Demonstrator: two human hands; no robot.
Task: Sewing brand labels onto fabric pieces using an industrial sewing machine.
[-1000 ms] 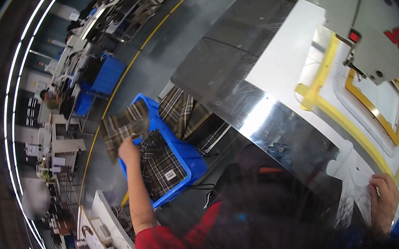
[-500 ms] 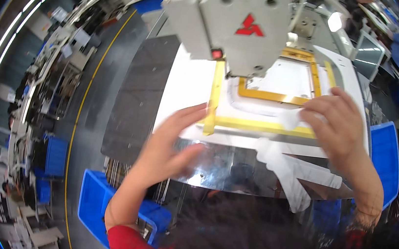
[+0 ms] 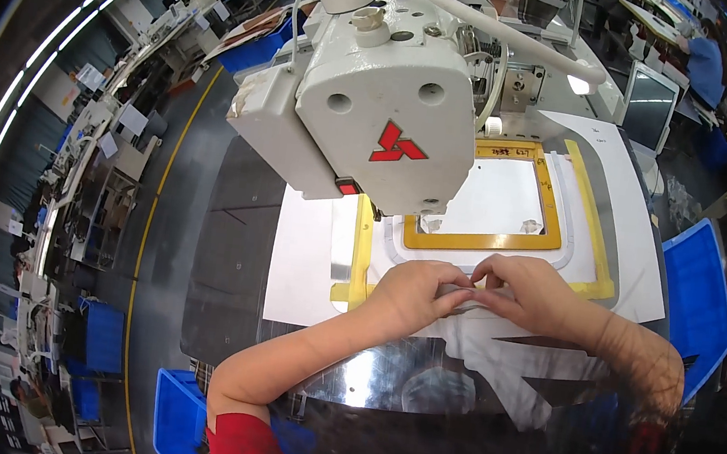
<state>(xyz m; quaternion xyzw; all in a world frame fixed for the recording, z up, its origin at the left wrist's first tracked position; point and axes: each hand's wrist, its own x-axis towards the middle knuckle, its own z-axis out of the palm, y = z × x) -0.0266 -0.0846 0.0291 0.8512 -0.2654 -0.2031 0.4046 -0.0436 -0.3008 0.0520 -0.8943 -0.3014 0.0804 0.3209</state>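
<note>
My left hand (image 3: 417,289) and my right hand (image 3: 525,292) meet fingertip to fingertip over the near side of a white sheet (image 3: 310,266). Both are closed in a pinch. A bit of something pale shows below the fingertips, but the fingers hide most of it. Just beyond them lies a yellow rectangular frame (image 3: 478,243) with a white inside, partly covered by the sewing machine head (image 3: 386,104). Yellow tape (image 3: 593,217) runs along the sheet around the frame. Crumpled white strips (image 3: 504,369) hang over the table's near edge, close to my right forearm.
A dark board (image 3: 234,257) lies at the left of the work surface. Blue bins stand at the right (image 3: 697,305) and at the lower left (image 3: 178,426). A screen (image 3: 649,103) is at the far right. Another person (image 3: 705,64) sits beyond it.
My hands were apart, the left open and the right by a white scrap; now they have come together in a pinch. The view has shifted, showing more of the machine head's top.
</note>
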